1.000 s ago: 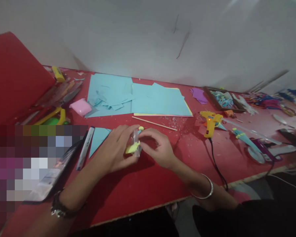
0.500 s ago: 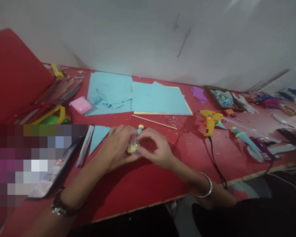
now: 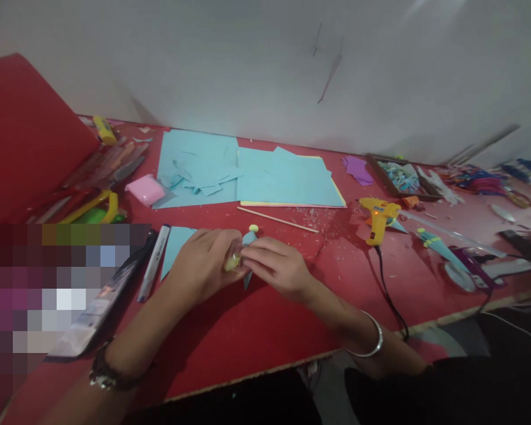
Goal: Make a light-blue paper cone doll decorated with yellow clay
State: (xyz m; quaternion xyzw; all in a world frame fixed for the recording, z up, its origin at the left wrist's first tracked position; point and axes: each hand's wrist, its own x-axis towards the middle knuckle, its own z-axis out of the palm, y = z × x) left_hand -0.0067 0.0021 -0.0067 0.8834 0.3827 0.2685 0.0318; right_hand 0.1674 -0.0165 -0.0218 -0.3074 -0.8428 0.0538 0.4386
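Note:
My left hand [image 3: 207,257] is closed around a small clear plastic bag [image 3: 233,258] with pale yellow bits in it. At the bag's right side, my right hand [image 3: 278,265] pinches its edge with the fingertips. Just behind the hands lies a blue paper cone [image 3: 249,238] with a yellow piece [image 3: 253,228] at its top; my fingers hide part of it. A blue paper triangle [image 3: 173,248] lies left of my left hand, beside a marker [image 3: 154,262].
Blue paper sheets [image 3: 283,177] and a thin stick [image 3: 277,219] lie beyond the hands. A yellow glue gun [image 3: 379,218] with a black cord stands to the right, near another blue cone [image 3: 442,248]. A pink packet [image 3: 146,189] and a phone [image 3: 106,301] are at left.
My right fingers have closed together on the bag's edge, and the bag has tilted left in my left hand. More of the blue cone behind shows now.

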